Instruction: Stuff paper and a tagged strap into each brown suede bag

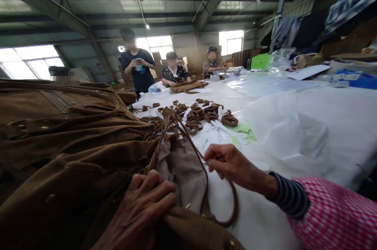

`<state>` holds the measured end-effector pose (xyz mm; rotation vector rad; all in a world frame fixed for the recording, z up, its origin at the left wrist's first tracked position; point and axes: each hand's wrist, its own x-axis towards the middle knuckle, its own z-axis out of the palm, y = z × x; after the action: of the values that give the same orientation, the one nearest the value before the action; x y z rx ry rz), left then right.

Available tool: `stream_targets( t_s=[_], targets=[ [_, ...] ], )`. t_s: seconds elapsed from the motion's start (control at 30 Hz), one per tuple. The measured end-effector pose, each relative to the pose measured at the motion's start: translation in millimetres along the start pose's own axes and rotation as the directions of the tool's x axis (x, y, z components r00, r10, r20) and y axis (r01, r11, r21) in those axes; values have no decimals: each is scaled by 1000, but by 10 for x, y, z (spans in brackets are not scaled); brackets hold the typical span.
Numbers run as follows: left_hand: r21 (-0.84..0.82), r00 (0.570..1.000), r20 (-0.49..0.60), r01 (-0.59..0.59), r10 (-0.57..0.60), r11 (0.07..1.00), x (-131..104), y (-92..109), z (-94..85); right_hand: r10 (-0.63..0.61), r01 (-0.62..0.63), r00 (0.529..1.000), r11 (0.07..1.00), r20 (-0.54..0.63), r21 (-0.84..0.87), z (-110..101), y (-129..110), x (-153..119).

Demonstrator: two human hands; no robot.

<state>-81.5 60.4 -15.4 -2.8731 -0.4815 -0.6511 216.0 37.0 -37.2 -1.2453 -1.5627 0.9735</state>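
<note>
A brown fabric bag (188, 167) lies before me with its zippered mouth open, showing a greyish lining. Over the near rim of that mouth rests my left hand (147, 203), its fingers bent against the fabric and the thumb hidden. My right hand (226, 163) is closed in a pinch at the bag's far-right zippered edge; the fingertips partly cover what they grip. A brown strap (235, 203) loops out below my right wrist onto the white table covering. Brass-coloured fittings show near the bag's front.
A tall heap of brown bags (73, 144) fills the left side. Several coiled brown straps (203, 112) with white tags lie beyond the open bag, near green paper (246, 130). White sheeting (294, 124) covers the table. Several people are across it, one standing person (138, 65) holding a phone.
</note>
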Motion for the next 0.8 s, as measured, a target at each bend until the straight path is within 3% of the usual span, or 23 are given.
stream_targets(
  t_s=[0.07,0.13,0.23,0.3,0.37,0.6,0.7,0.8],
  targets=[
    [52,1000,5,-6,6,999,-104,-40,50,-21,14,996,996,-83,-83,-280,-12,25],
    [99,999,42,16,-20,995,-195,-64,113,-41,2,991,956,-126,-295,-620,8,66],
    [146,996,68,51,-61,988,-263,-54,181,5,-79,993,753,-114,-654,-1071,131,149],
    [151,994,80,62,-75,987,-267,-36,189,67,-95,995,621,-68,-778,-1239,260,202],
    [145,993,86,65,-78,987,-259,-24,177,114,-82,993,578,-19,-812,-1296,383,241],
    [126,993,98,58,-71,990,-255,-15,143,146,-71,989,630,28,-774,-1220,480,305],
    [131,995,77,59,-69,990,-229,-1,115,105,-82,994,608,-22,-790,-1236,509,278],
    [98,990,116,68,-79,993,-133,19,43,-28,-37,997,570,-65,-821,-1279,475,193]
  ],
)
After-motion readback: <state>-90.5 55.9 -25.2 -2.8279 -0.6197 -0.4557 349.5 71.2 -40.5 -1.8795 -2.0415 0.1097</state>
